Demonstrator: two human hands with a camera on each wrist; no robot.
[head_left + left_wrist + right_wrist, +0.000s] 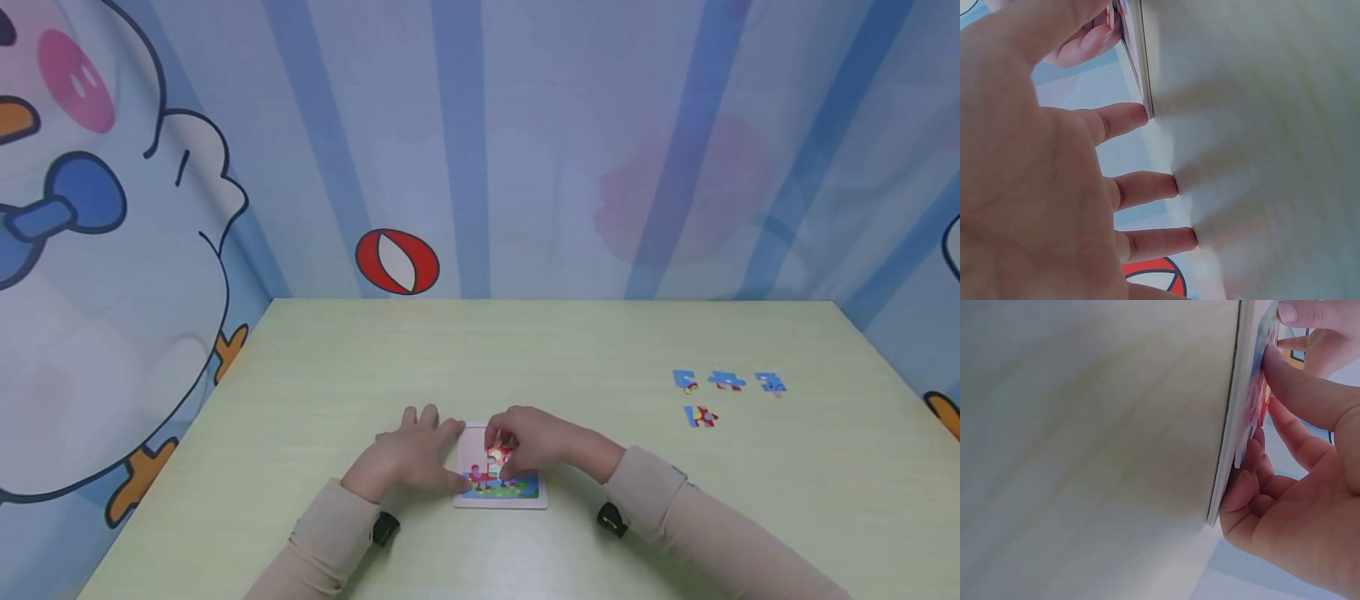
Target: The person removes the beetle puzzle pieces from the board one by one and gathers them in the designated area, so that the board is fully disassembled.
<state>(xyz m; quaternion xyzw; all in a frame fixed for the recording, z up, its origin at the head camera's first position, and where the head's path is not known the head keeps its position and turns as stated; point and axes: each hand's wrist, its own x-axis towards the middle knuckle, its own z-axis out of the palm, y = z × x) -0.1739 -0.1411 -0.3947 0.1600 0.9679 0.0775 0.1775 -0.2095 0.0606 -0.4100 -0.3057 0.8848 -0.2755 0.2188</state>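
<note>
A small jigsaw puzzle tray (pixel 471 450) with a pale rim lies flat on the table, its bottom part filled with a green, blue and red picture. My left hand (pixel 414 454) is at the tray's left side, fingers spread, with the thumb over its lower left corner. In the left wrist view those fingers (pixel 1129 119) are straight, one tip at the tray's edge and others on the tabletop. My right hand (pixel 536 437) reaches over the tray from the right. Its thumb and fingers pinch a red-and-white puzzle piece (pixel 498 458), partly hidden by the hand, against the picture.
To the far right on the pale table (pixel 600 350) lie several loose puzzle pieces: a blue one (pixel 684 380), another blue one (pixel 726 381), a third (pixel 770 382), and a red-and-blue one (pixel 701 417) below. A printed cloth (pixel 525 150) hangs behind the table.
</note>
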